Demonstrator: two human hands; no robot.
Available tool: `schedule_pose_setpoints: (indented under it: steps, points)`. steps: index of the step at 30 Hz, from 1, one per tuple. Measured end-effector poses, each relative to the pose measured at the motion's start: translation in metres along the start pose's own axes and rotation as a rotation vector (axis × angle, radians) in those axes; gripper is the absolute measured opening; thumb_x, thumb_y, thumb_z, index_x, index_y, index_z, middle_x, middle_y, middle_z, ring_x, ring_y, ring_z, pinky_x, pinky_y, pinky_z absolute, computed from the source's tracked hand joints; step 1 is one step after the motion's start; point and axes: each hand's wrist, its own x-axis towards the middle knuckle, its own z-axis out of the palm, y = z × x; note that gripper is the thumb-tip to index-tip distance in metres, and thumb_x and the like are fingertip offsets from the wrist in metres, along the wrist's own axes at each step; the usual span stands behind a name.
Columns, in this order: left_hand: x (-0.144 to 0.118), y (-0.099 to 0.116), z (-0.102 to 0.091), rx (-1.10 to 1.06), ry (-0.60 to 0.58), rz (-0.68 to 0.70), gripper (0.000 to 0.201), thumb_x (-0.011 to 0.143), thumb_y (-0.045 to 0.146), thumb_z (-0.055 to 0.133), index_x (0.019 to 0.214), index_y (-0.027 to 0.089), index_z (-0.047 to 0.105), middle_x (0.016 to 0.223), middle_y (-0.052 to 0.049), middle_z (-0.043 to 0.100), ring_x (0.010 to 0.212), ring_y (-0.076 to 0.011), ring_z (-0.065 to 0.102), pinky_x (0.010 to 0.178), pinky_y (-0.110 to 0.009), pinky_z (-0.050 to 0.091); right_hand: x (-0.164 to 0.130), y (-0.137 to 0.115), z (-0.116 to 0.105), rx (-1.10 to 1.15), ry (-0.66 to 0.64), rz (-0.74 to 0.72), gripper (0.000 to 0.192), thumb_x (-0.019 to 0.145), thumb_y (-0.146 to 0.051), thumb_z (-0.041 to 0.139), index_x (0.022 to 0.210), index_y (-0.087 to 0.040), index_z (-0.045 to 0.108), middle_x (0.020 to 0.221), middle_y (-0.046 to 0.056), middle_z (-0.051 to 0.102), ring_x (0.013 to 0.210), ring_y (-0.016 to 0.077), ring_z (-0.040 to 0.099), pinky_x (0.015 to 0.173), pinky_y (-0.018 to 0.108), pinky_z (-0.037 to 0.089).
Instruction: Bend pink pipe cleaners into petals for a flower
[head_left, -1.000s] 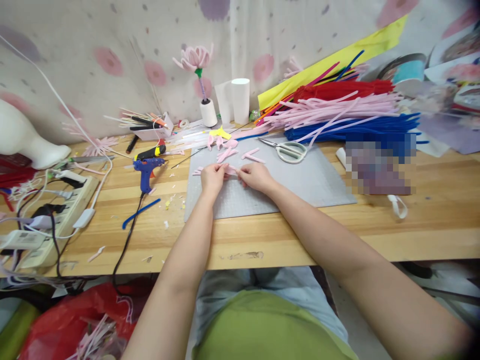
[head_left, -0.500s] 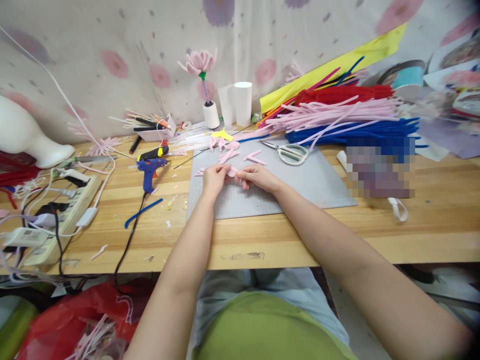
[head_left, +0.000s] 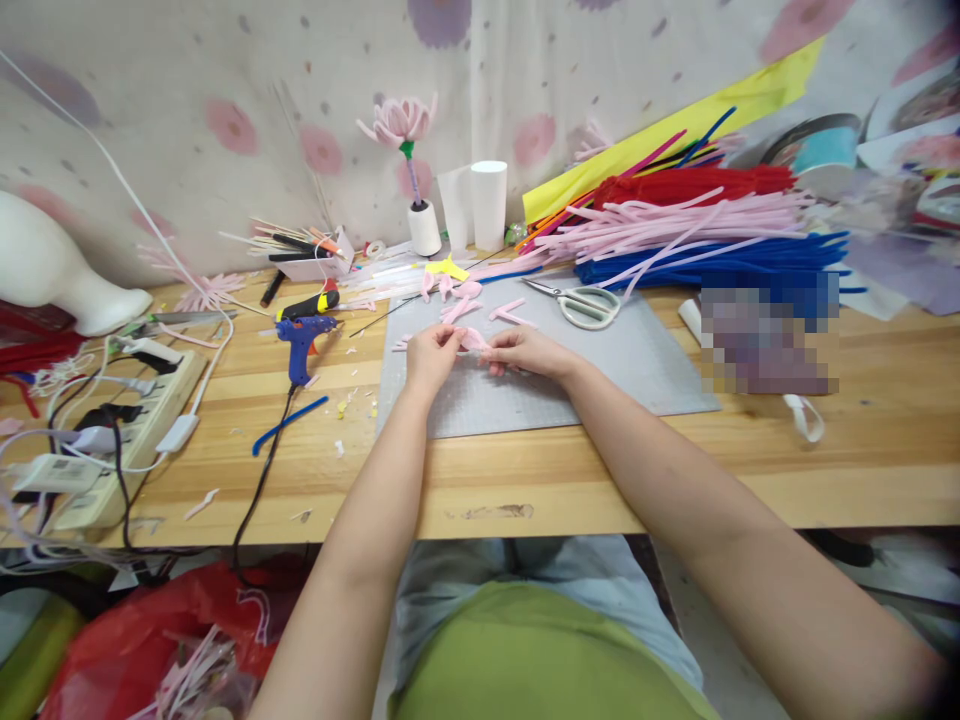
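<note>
Between my two hands, over the grey cutting mat (head_left: pixel 585 400), is a small pink pipe-cleaner petal (head_left: pixel 472 340). My left hand (head_left: pixel 433 358) pinches its left end, and my right hand (head_left: pixel 529 352) has thumb and fingers closed on its right end. Just beyond lie several loose pink pipe-cleaner pieces (head_left: pixel 510 311) and shaped pink petals (head_left: pixel 466 290). Scissors (head_left: pixel 589 306) with pale handles rest on the mat to the right. A finished pink flower (head_left: pixel 401 125) stands upright in a small white holder (head_left: pixel 424 229) at the back.
On the left are a blue glue gun (head_left: pixel 300 345), a bent blue pipe cleaner (head_left: pixel 289 425) and a power strip (head_left: pixel 139 430) with tangled cords. Red, pink (head_left: pixel 675 225) and blue pipe-cleaner bundles lie at the back right. A red bag (head_left: pixel 150 640) of scraps sits below the table.
My right hand has shifted slightly right, away from my left, and more of the pink petal shows between them. The whole view has moved a little.
</note>
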Motion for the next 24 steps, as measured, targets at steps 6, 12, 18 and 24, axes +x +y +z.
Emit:
schedule_pose_setpoints:
  steps: [6,12,18,24]
  points:
    - [0.001,0.001,0.004,-0.232,-0.028,-0.137,0.018,0.069,0.030,0.063,0.071,0.012,0.065,0.061,-0.001,0.064,0.055,-0.0126,0.060,0.053,-0.025,0.050,0.000,-0.004,0.010,-0.031,0.049,-0.115,0.031,0.069,-0.042,0.062,0.066,-0.011,0.063,0.043,-0.007,0.038,0.043,0.0047,0.032,0.046,0.022,0.023]
    - [-0.002,0.009,0.001,-0.397,-0.114,-0.293,0.021,0.067,0.031,0.067,0.072,0.011,0.064,0.057,0.000,0.062,0.052,-0.0115,0.059,0.055,-0.026,0.050,0.003,-0.003,0.012,-0.060,0.066,-0.150,0.035,0.070,-0.045,0.060,0.065,-0.011,0.061,0.046,-0.006,0.035,0.045,0.0042,0.028,0.046,0.023,0.019]
    - [0.002,0.003,-0.004,-0.106,0.050,-0.034,0.024,0.070,0.037,0.062,0.073,0.014,0.068,0.066,-0.002,0.066,0.060,-0.0125,0.060,0.056,-0.023,0.049,0.005,0.005,0.000,-0.188,0.013,-0.013,0.041,0.064,-0.049,0.064,0.081,-0.012,0.066,0.051,-0.003,0.048,0.046,0.0063,0.038,0.047,0.022,0.024]
    - [0.002,-0.004,-0.004,0.072,0.059,0.136,0.023,0.073,0.037,0.059,0.076,0.017,0.070,0.069,-0.002,0.067,0.063,-0.0120,0.060,0.061,-0.022,0.047,0.008,0.007,0.005,-0.190,0.077,-0.045,0.043,0.064,-0.051,0.064,0.077,-0.010,0.067,0.051,-0.003,0.048,0.047,0.0066,0.039,0.048,0.023,0.024]
